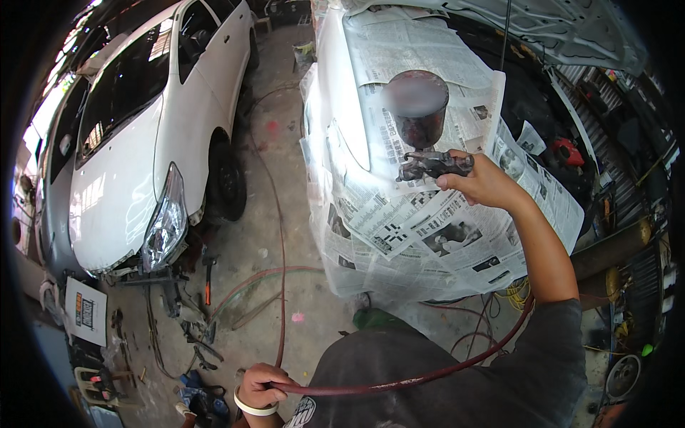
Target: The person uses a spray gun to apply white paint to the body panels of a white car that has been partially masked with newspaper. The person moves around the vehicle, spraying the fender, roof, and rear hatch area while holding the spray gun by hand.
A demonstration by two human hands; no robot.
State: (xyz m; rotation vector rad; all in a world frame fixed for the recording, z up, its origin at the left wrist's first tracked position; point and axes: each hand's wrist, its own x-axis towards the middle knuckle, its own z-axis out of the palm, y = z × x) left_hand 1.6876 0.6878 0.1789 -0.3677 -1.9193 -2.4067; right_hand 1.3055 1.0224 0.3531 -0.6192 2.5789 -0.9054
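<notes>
My right hand [484, 182] grips a paint spray gun [433, 165] with a dark cup [417, 107] on top, held out over the white fender [342, 135] of a car masked with newspaper [457, 235] and clear plastic sheet. The gun's nozzle points left at the bare white panel. My left hand [258, 385], with a white band on the wrist, is closed around a dark red air hose [399, 384] low at my waist. The hose curves from that hand across my dark shirt and up toward my right arm.
A second white car [135, 157] with its bumper off stands at the left. Hoses [282, 235] and tools lie on the concrete floor between the cars. The masked car's raised hood [556, 25] is at the top right; clutter and cables fill the right edge.
</notes>
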